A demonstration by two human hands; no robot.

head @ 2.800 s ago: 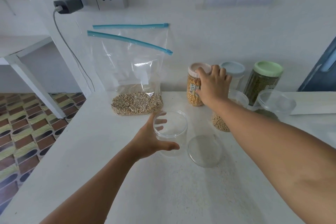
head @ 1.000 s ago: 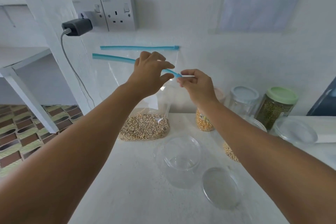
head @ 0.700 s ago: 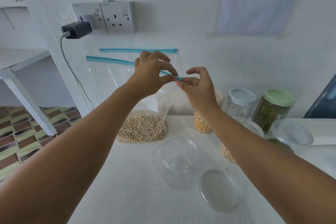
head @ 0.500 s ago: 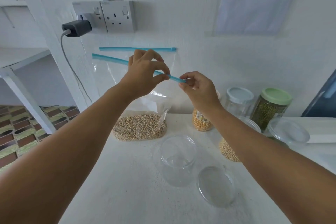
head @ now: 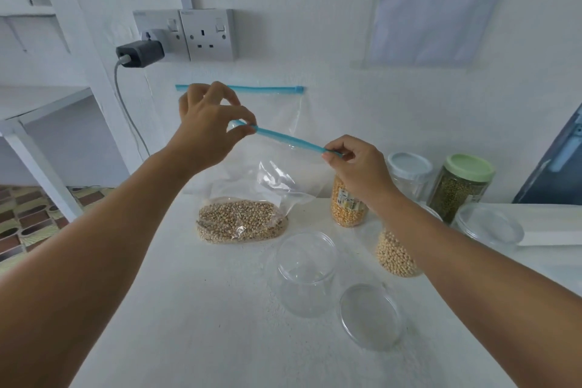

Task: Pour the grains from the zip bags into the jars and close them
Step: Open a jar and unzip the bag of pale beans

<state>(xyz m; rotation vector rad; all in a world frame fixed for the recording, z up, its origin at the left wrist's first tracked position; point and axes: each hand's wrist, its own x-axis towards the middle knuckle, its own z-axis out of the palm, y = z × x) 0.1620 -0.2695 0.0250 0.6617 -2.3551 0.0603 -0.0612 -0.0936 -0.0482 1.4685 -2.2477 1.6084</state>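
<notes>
1. Hands first: the left hand [head: 208, 131] pinches one end of the blue zip strip [head: 288, 138] between thumb and fingertips; the right hand [head: 359, 167] pinches the other end.
2. Below and between them hangs the zip bag [head: 271, 173], its grains [head: 241, 225] resting on the surface [head: 195, 309].
3. Nearer the person than the right hand stands an empty open jar [head: 307, 274], with its clear lid [head: 370, 315] lying just beside it.
4. Behind the right wrist stand filled jars, one holding yellow kernels [head: 348, 209].
</notes>
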